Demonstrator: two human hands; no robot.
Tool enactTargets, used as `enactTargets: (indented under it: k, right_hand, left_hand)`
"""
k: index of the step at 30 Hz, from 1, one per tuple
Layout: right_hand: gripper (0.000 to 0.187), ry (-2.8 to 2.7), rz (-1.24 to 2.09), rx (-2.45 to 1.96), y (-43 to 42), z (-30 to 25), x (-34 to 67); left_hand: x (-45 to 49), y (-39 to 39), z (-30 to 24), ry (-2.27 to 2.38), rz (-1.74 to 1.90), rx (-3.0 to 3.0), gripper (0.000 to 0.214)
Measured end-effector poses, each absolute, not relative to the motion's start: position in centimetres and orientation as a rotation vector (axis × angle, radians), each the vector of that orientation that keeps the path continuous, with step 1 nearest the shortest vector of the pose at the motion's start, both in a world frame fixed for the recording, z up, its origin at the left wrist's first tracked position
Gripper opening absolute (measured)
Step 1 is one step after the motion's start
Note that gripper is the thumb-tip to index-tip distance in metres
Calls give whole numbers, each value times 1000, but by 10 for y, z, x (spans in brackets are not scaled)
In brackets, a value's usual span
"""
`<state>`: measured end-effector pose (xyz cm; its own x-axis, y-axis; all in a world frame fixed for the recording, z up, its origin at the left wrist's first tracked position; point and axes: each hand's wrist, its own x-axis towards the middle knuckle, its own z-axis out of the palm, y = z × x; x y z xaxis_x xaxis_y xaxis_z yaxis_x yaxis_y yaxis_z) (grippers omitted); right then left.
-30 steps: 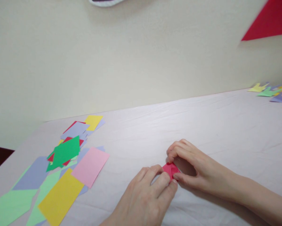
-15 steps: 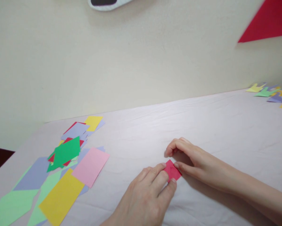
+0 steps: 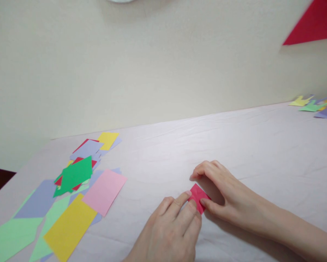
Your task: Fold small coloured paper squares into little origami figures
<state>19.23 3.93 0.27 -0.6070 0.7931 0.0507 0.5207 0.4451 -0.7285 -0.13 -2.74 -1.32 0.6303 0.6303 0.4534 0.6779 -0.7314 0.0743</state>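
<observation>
A small folded red paper [image 3: 197,195] lies on the pale cloth-covered table [image 3: 256,145], low in the middle of the view. My left hand [image 3: 171,229] comes in from the bottom edge, its curled fingertips pressing on the paper's left side. My right hand [image 3: 223,193] reaches in from the right, thumb and fingers pinching the paper's right edge. Most of the paper is hidden under the two hands.
Loose coloured paper sheets [image 3: 70,189] are spread over the table's left part: green, yellow, pink, lilac, red. Several folded paper pieces [image 3: 314,105] lie at the far right by the cream wall. A red paper triangle [image 3: 313,25] hangs on the wall upper right.
The red paper has turned slightly between my fingers. My left fingers have slid along its left side and my right thumb now grips its lower right corner.
</observation>
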Motion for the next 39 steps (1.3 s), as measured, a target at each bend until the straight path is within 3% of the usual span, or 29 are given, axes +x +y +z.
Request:
enactTargets:
  k: [9, 15, 25, 33, 39]
  right_hand:
    - [46, -2383, 954, -1083, 31, 7, 192]
    - [28, -2308, 971, -1122, 36, 7, 191]
    - [58, -2388, 956, -1075, 30, 3, 197]
    - [18, -2364, 895, -928, 31, -1, 194]
    - [22, -2418, 797, -839, 31, 0, 191]
  left_hand:
    - [1, -31, -13, -1120, -695, -2657, 28]
    - [-1, -33, -14, -1096, -668, -2638, 32]
    - [2, -36, -10, -1149, -570, -2638, 30]
    - [-9, -27, -1, -1406, -750, -2720, 24]
    - [-15, -21, 0, -1524, -811, -2884, 17]
